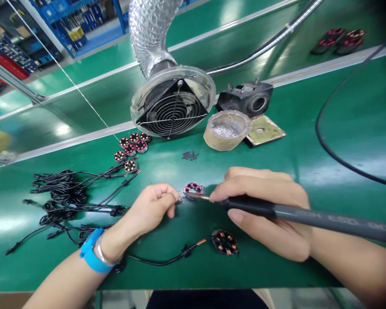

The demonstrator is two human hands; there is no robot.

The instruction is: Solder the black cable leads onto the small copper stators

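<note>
My right hand point(270, 210) grips a soldering iron point(251, 205) whose tip reaches the near left rim of a small motor stator point(193, 189) with red-and-black windings. Left of that stator, my left hand point(157, 201) is closed in a pinch around thin wires point(180, 197) beside the ring; its fingertips partly hide them. Nearer to me lies a second stator point(224, 243) with copper windings. A black cable point(161, 260) with bared coloured leads ends just beside it.
Black cables point(64, 189) are heaped at left, with several stators point(130, 148) behind. A fume extractor fan point(173, 112) stands at the back. Right of it are a tub of silvery material point(227, 128), an iron stand point(246, 99) and a sponge tray point(264, 129). Short black tubes point(190, 155) lie mid-table.
</note>
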